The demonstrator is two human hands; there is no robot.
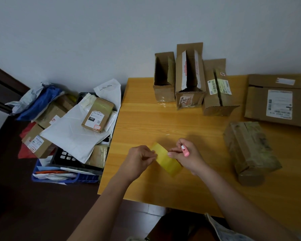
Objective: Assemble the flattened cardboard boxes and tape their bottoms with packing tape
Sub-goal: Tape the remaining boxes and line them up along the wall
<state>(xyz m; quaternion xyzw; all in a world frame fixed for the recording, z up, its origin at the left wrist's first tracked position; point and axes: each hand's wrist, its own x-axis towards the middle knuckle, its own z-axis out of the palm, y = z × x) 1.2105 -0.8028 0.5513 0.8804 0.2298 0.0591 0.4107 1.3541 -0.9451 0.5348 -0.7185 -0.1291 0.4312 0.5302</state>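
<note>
Over the yellow wooden desk (146,119), both hands pinch a yellow translucent tape strip (165,159), right hand (186,157) also gripping a pink cutter (184,150), left hand (141,159) should keep it taut, unfolded.

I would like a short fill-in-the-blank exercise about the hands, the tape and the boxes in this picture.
1. Both hands hold a ____ roll of tape.
2. The right hand also holds a small ____ cutter.
3. The open boxes stand along the table's ____ edge.

Missing words: yellow; pink; far
</note>
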